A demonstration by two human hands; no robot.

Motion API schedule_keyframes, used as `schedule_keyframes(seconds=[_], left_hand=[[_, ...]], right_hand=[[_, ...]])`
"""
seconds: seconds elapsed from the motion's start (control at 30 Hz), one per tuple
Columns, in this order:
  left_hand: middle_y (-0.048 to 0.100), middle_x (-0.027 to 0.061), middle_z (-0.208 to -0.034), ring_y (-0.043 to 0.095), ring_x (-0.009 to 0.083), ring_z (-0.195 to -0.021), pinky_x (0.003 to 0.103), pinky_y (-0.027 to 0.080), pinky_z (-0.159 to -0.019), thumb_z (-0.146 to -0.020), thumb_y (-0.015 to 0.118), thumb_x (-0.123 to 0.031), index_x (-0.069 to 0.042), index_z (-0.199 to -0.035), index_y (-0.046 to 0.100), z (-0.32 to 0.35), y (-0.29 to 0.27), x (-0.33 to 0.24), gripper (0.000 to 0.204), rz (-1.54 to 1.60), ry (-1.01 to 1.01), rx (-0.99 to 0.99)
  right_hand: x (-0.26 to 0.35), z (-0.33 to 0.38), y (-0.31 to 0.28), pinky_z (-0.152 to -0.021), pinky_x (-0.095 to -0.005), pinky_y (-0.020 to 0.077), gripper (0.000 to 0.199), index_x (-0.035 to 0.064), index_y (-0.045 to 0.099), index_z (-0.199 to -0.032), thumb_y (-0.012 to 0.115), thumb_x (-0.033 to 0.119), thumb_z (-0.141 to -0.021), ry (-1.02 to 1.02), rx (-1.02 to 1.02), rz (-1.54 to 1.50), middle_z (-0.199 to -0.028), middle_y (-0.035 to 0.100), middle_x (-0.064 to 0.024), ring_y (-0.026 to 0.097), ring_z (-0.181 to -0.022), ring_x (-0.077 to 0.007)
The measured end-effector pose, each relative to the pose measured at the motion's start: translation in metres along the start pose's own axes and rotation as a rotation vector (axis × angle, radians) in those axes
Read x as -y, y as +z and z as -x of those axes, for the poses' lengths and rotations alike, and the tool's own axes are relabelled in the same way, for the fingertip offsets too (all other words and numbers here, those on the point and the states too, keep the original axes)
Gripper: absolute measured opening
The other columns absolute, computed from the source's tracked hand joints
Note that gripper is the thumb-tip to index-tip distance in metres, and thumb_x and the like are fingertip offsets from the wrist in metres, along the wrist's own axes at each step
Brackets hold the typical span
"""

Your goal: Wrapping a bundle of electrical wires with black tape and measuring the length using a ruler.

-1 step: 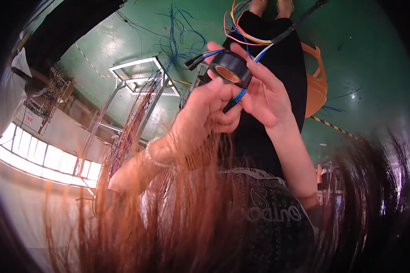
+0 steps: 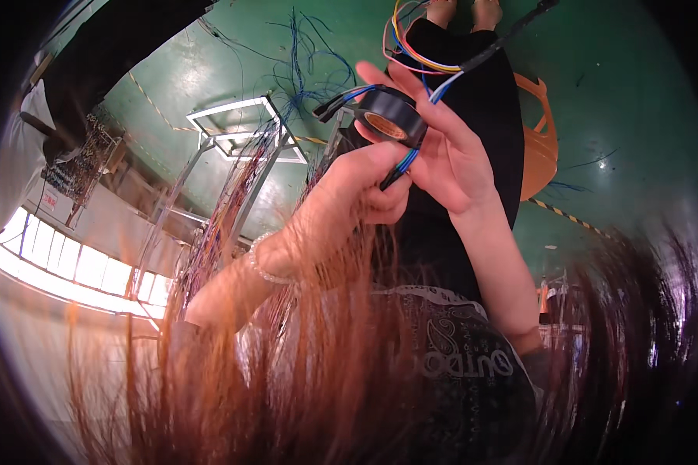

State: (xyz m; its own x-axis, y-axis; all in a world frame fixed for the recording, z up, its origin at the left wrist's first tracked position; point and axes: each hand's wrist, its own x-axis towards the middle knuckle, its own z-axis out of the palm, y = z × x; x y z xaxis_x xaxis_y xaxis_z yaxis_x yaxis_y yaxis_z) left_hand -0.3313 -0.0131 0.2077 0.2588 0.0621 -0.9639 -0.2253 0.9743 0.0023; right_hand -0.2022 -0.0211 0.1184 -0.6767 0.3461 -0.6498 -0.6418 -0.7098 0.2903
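Note:
My left hand (image 2: 353, 184) pinches a short bundle of blue, green and black wires (image 2: 405, 161) between thumb and curled fingers. Just above it, a roll of black tape (image 2: 402, 108) with a tan cardboard core lies against the wires. My right hand (image 2: 459, 167) is curled about the roll, some fingers behind it and the upper fingertips sticking out past it. Blue and white wires (image 2: 442, 89) run up from the right hand into a black-wrapped harness (image 2: 504, 48). Dark wire ends (image 2: 332, 107) stick out left of the roll. The tape's free end cannot be made out.
Pink, yellow and white wires (image 2: 411, 50) loop above my hands. Loose blue wires (image 2: 306, 74) lie on the green floor. A white metal frame (image 2: 244, 105) stands left, with hanging wire bundles (image 2: 236, 190). An orange chair (image 2: 539, 147) is at right. Hair strands cross the lower view.
My left thumb has slid off the tape roll's lower edge down onto the wire bundle. The right hand's upper fingers have risen slightly. The roll has barely moved.

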Motion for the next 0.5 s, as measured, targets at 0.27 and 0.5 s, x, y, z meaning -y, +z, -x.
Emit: schedule_keyframes(seconds=[0.27,0.5], left_hand=[[0.031,-0.0097,-0.056,0.026,0.0022,-0.048,0.022,0.018,-0.046,-0.101,0.05,-0.035,-0.004,-0.087,0.062,-0.003,-0.006,0.008,0.036,0.082,-0.078,0.104],[0.052,0.0009,-0.06,0.041,0.0095,-0.055,0.026,0.035,-0.05,-0.096,0.057,-0.018,-0.001,-0.084,0.064,0.01,0.0,-0.004,0.022,-0.505,0.232,-0.205]], right_hand=[[0.027,0.01,-0.037,-0.106,-0.0338,0.0387,0.082,-0.0047,0.033,-0.144,0.073,0.033,-0.082,0.09,0.356,0.541,-0.141,0.047,-0.0157,0.05,-0.125,-0.022],[0.052,0.025,-0.041,-0.09,-0.0289,0.0464,0.064,-0.0042,0.055,-0.124,0.076,0.032,-0.076,0.045,0.161,0.768,-0.116,0.061,-0.0099,0.06,-0.102,-0.0164]])
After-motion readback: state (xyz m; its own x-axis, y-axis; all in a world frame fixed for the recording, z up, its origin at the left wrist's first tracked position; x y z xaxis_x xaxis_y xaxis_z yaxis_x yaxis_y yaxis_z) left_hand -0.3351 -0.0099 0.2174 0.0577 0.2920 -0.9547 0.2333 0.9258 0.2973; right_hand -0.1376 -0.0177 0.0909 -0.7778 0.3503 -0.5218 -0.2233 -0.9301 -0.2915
